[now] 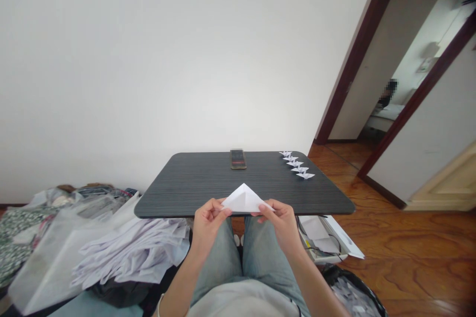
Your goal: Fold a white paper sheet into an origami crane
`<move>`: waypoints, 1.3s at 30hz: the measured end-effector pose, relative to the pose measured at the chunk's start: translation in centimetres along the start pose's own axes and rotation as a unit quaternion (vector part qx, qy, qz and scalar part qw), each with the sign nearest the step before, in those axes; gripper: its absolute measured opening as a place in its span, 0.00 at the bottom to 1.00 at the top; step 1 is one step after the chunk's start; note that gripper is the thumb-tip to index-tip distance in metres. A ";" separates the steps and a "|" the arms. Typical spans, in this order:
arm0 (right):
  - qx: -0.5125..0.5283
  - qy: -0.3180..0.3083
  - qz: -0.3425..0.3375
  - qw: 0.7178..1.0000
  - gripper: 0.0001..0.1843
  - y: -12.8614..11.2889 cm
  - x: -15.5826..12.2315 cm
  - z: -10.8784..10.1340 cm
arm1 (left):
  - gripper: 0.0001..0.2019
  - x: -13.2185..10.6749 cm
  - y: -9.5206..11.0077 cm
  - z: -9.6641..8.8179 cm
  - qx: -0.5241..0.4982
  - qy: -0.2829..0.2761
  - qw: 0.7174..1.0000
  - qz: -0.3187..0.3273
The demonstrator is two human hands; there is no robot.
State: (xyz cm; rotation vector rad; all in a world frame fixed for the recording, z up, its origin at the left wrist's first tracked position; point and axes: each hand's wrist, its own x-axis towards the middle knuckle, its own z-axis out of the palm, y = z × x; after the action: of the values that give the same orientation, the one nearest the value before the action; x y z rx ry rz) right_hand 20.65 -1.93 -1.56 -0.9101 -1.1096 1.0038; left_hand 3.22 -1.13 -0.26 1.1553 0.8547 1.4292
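A white sheet of paper [244, 200], folded into a triangle with its point facing away from me, is held at the near edge of the dark table [193, 178]. My left hand [210, 215] pinches its left corner between thumb and fingers. At the opposite corner my right hand [275, 214] grips the paper the same way. A faint crease runs down the middle of the triangle. Several small folded paper cranes [296, 164] stand in a slanted row along the table's right side.
A phone [238, 158] lies at the table's far edge by the wall. Clothes [134, 247] and plastic bags are heaped on the left. Below the table's right side sit a box [322, 237] and a black bag of paper scraps [353, 297]. A person [387, 94] is beyond the doorway.
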 end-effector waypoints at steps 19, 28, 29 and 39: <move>-0.127 -0.048 -0.035 0.990 0.17 0.4 0.0 -0.7 | 0.12 0.9 0.7 -1.0 0.124 -0.147 0.981 -0.006; -0.149 -0.088 -0.035 0.984 0.16 -0.2 -0.1 -0.6 | 0.14 1.0 1.0 0.1 0.079 -0.109 0.991 -0.019; -0.137 -0.082 -0.028 0.987 0.15 -0.2 -0.1 -0.6 | 0.15 1.0 1.0 0.3 0.069 -0.098 0.993 -0.021; -0.029 -0.009 0.008 0.999 0.16 -0.2 0.0 -0.3 | 0.20 0.5 0.9 1.4 0.028 -0.027 0.998 -0.045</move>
State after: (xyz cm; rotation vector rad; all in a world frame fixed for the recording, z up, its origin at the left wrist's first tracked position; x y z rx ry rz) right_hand 20.99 -2.02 -1.44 -0.9600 -1.1534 0.9972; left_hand 4.28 -0.97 1.09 1.1774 0.9036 1.3024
